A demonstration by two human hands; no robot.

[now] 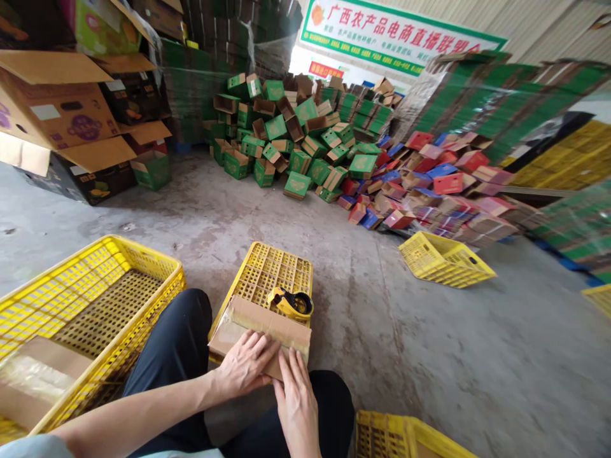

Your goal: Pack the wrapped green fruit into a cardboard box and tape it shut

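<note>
A brown cardboard box (267,319) with clear tape along it lies on an upturned yellow plastic crate (267,267) between my knees. My left hand (245,362) bends over the box's near side, fingers on top and thumb at the near edge. Beside it, my right hand (296,394) rests on the box with its fingers stretched out flat. Just beyond the box, a yellow tape dispenser (285,303) lies on the crate, apart from both hands. The underside of the box is hidden.
To my left stands a large yellow crate (114,254) holding a taped cardboard box (41,381). Another yellow crate (382,432) is at lower right, and one (443,261) lies further off. Piles of green boxes (286,140) and red and blue boxes (443,178) cover the floor behind.
</note>
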